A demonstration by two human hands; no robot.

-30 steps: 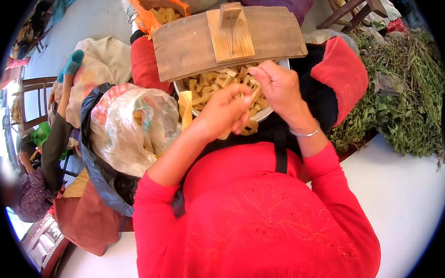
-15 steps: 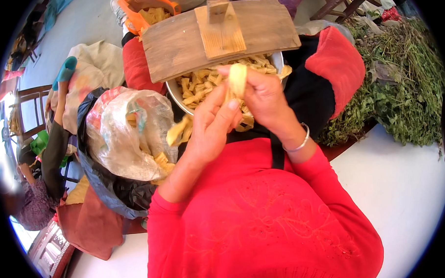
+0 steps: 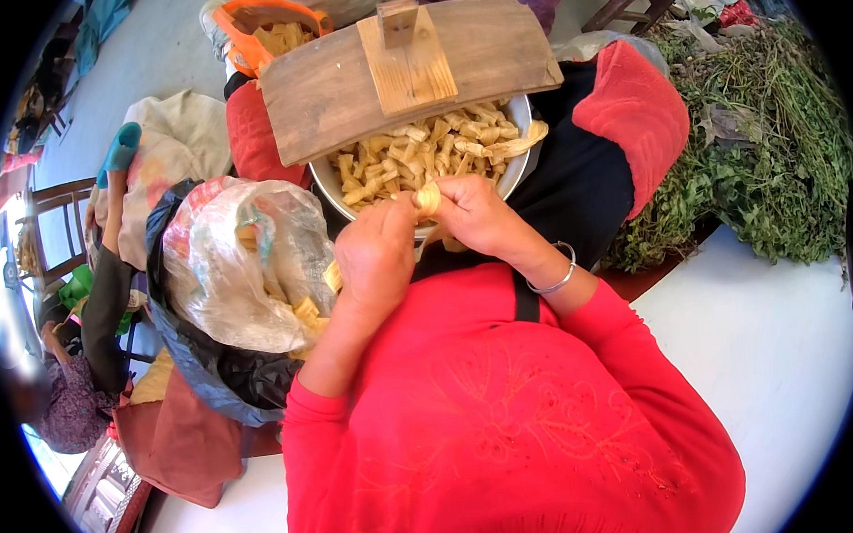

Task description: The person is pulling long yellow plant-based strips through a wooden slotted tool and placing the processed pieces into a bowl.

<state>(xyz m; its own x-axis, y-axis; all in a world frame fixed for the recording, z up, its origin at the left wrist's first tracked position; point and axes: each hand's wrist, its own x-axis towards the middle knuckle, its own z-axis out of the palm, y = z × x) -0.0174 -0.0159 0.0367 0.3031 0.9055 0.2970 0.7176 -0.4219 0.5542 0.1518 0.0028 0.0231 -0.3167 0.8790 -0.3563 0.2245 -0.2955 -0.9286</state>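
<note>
Both of my hands grip one yellow strip [image 3: 428, 200], which looks like tofu skin and is bunched into a small knot between them. My left hand [image 3: 377, 254] is closed, its back upward, and a loose end of the strip shows beside it. My right hand [image 3: 481, 213] pinches the knot from the other side. Right beyond them, between my knees, is a white-rimmed basin [image 3: 519, 122] holding many knotted yellow pieces [image 3: 413, 154]. A wooden board [image 3: 504, 52] with a small upright block [image 3: 398, 21] lies across the basin's far side. My palms and inner fingers are hidden.
Left of me, a clear plastic bag [image 3: 225, 274] with yellow strips [image 3: 306, 313] sits inside a dark bag [image 3: 195, 354]. An orange basket [image 3: 243, 49] stands at the far left. Green plants [image 3: 771, 170] are heaped at right. Another person's arm [image 3: 108, 306] shows at left.
My hands have come a little lower, closer to my body. The strip's raised loop has shrunk into a compact knot, and my left hand has turned its back upward.
</note>
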